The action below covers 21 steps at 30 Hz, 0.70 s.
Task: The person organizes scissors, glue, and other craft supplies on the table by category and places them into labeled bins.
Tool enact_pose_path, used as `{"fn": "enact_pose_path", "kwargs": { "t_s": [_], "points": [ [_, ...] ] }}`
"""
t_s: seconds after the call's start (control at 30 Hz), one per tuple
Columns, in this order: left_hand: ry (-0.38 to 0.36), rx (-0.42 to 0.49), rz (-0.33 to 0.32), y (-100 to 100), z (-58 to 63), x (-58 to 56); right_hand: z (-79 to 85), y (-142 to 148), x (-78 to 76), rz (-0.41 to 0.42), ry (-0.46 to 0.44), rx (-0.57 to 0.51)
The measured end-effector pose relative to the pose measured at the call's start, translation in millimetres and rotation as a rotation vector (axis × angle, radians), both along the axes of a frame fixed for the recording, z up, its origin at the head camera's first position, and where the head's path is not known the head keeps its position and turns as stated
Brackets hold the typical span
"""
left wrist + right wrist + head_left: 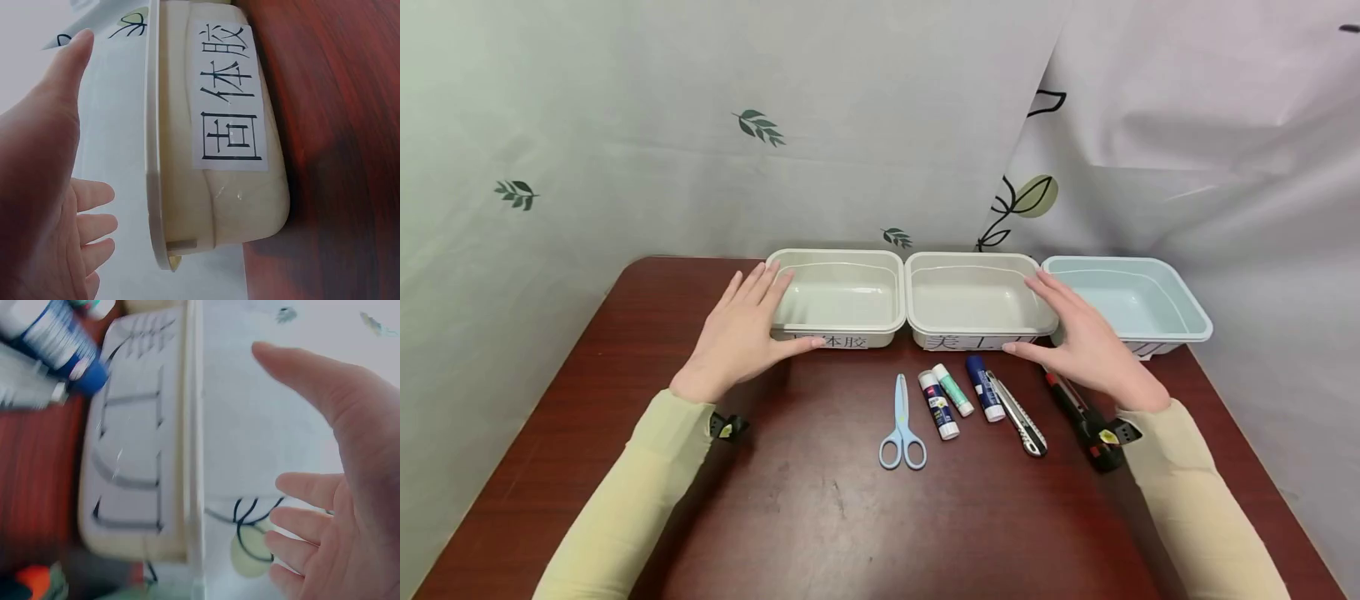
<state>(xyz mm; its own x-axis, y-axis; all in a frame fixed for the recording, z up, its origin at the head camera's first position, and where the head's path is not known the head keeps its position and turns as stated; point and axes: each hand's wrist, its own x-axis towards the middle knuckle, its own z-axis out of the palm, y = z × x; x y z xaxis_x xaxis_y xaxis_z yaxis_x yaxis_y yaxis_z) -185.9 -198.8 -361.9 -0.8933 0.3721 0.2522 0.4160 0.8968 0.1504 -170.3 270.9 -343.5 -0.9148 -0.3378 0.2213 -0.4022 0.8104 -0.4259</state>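
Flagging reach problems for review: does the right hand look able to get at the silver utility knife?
Probably yes: the right hand holds nothing, and the silver utility knife lies on the table with nothing over it.

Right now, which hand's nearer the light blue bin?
Right. In the head view, the right hand overlaps the near left corner of the light blue bin; the left hand is well to its left, by the leftmost cream bin.
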Motion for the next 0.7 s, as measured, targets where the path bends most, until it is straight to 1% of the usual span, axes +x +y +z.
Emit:
{"fn": "enact_pose_path", "kwargs": {
  "t_s": [0.1, 0.3, 0.47, 0.63, 0.7],
  "points": [
    [0.022, 0.018, -0.009, -1.3, 1.2, -1.1, 5.6, -7.9, 3.0, 0.042, -0.018, -0.058],
    [0.06, 0.054, -0.014, -6.7, 0.2, -5.3, 10.0, -25.7, 9.1, 0.157, 0.038, -0.103],
    [0.045, 0.079, -0.002, -13.5, -2.6, -8.7, 11.7, -42.1, 16.2, 0.237, 0.032, -0.1],
    [0.002, 0.098, 0.021, -19.8, -8.2, -11.8, 9.3, -59.8, 24.6, 0.321, -0.027, -0.073],
    [-0.027, 0.103, 0.035, -21.9, -10.9, -12.8, 7.2, -67.7, 27.7, 0.358, -0.053, -0.055]
  ]
}}
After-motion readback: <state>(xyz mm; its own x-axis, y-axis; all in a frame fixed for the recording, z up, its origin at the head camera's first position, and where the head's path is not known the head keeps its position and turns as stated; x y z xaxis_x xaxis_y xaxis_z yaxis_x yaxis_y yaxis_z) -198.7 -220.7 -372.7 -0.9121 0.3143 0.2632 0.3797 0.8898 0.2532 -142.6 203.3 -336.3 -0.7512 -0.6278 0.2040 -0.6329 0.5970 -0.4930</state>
